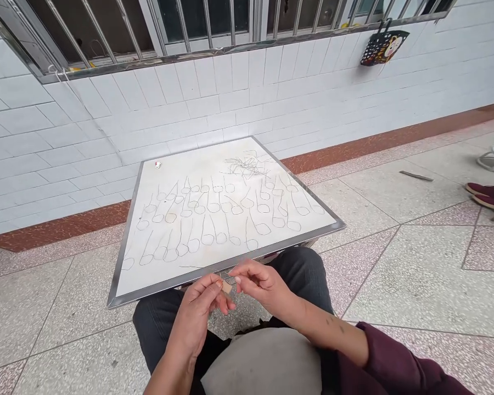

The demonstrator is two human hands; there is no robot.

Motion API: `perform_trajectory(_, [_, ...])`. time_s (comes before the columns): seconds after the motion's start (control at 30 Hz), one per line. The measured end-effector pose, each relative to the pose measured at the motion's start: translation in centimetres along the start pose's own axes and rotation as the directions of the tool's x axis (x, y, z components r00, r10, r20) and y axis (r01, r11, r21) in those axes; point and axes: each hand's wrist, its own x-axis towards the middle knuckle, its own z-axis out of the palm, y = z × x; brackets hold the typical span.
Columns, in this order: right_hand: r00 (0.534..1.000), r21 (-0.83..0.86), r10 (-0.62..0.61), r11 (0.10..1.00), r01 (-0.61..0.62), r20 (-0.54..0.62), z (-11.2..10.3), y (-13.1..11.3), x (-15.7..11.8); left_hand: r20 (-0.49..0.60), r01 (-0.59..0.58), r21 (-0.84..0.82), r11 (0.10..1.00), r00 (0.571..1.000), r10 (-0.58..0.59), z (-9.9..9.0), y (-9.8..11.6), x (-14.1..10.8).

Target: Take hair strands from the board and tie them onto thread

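My left hand (201,302) is closed near the table's front edge, pinching a small flat tan piece (226,287) between thumb and fingers. Just right of it, my right hand (261,282) pinches a thin wire (224,274) that reaches across to the left fingertips. How the wire meets the tan piece is too small to tell. Beyond both hands, rows of thin wires bent into loops with straight tails (214,207) lie on the white table (181,164). One straight wire (191,267) rests close to the near edge.
A tangled heap of wires (247,166) lies at the table's far right, and a small white-and-red object (158,164) at its far left corner. A tiled wall with a barred window stands behind. A patterned bag (383,46) hangs there. Another person's shoes (492,196) show at right.
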Motion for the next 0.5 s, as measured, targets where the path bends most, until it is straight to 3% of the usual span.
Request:
perform_trajectory(0.1, [0.992, -0.185, -0.123, 0.974, 0.127, 0.034, -0.10, -0.40, 0.10, 0.032, 0.007, 0.037, 0.999, 0.999, -0.008, -0.16, 0.11, -0.06])
perform_trajectory(0.23, [0.973, -0.301, -0.216, 0.925, 0.230, 0.081, -0.27, -0.76, 0.19, 0.071, -0.004, 0.079, 0.997, 0.997, -0.002, -0.30, 0.38, -0.30])
perform_trajectory(0.5, [0.969, -0.439, -0.221, 0.864, 0.246, 0.108, -0.21, -0.26, -0.16, 0.066, 0.000, 0.102, 0.995, 0.998, -0.007, -0.80, 0.03, -0.52])
